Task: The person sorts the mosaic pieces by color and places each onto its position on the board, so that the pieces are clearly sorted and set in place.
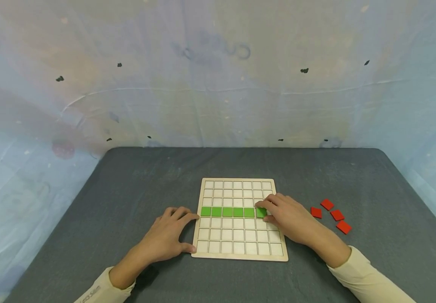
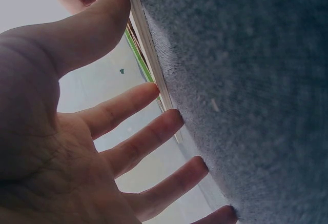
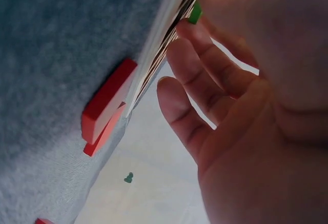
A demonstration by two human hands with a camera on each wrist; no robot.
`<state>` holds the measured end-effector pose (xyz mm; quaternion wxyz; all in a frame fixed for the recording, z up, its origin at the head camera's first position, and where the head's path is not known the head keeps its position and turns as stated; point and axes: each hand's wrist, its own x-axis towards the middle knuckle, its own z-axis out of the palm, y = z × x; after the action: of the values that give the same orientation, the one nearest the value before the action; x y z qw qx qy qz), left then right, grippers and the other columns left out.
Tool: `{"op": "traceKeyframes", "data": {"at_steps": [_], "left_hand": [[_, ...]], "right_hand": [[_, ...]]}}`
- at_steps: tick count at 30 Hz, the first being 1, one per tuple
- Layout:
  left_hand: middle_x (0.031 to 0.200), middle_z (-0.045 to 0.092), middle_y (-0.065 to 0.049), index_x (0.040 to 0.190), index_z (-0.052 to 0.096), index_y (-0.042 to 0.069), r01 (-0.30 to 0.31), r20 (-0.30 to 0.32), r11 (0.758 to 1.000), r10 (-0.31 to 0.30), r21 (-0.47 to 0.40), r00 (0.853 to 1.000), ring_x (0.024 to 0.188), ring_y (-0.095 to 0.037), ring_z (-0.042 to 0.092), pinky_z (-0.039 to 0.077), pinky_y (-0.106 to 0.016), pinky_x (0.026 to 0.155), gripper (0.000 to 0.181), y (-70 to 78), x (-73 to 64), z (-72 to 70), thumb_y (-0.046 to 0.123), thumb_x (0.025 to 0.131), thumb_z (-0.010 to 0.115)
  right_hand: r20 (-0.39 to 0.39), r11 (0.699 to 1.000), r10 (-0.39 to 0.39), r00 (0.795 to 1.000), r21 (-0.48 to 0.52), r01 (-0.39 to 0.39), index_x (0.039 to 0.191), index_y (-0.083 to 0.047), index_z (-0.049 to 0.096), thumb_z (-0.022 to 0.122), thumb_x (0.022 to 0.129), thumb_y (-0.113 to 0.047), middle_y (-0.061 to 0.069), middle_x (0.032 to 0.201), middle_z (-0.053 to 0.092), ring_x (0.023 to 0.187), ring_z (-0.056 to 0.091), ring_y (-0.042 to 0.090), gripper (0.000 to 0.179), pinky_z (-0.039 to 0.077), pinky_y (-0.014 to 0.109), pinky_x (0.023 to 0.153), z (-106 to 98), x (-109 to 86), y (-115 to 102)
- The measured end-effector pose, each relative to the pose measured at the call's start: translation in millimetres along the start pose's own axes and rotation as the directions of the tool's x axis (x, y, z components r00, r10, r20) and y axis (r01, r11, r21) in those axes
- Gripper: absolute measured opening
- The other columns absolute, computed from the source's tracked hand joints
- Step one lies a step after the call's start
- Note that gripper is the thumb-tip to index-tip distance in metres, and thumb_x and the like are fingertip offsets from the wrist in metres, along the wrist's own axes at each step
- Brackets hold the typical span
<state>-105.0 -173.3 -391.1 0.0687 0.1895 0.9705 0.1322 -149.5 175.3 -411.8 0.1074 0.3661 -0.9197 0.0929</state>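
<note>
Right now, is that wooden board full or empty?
Partly filled: green tiles line one row of the wooden board, while other visible squares look bare.

Left hand (image 1: 165, 236) low, left of centre in the head view, fingers (image 2: 143, 139) spread (thumb (image 2: 95, 37) well apart), right hand (image 1: 289, 216) right of centre, thumb and forefinger (image 1: 266, 205) pinching, forearms (image 1: 128, 268) slanting from the bottom edge

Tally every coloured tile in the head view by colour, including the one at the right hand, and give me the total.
Green tiles: 6 (5 in a row on the board, 1 at the fingers of the right hand)
Red tiles: 4
Total: 10
</note>
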Motion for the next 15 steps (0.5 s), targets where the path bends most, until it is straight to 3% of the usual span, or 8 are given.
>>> {"op": "traceKeyframes", "data": {"at_steps": [15], "left_hand": [[0.136, 0.054, -0.002, 0.136, 0.059, 0.026, 0.010, 0.002, 1.000, -0.010, 0.004, 1.000, 0.130, -0.038, 0.046, 0.044, -0.065, 0.094, 0.076, 0.0, 0.3, 0.0, 0.046, 0.069, 0.088]], "right_hand": [[0.008, 0.999, 0.038, 0.999, -0.021, -0.038, 0.117, -0.018, 0.068, 0.077, 0.087, -0.030, -0.002, 0.108, 0.065, 0.099, 0.061, 0.015, 0.033, 0.052, 0.036, 0.083, -0.6, 2.0, -2.3]]}}
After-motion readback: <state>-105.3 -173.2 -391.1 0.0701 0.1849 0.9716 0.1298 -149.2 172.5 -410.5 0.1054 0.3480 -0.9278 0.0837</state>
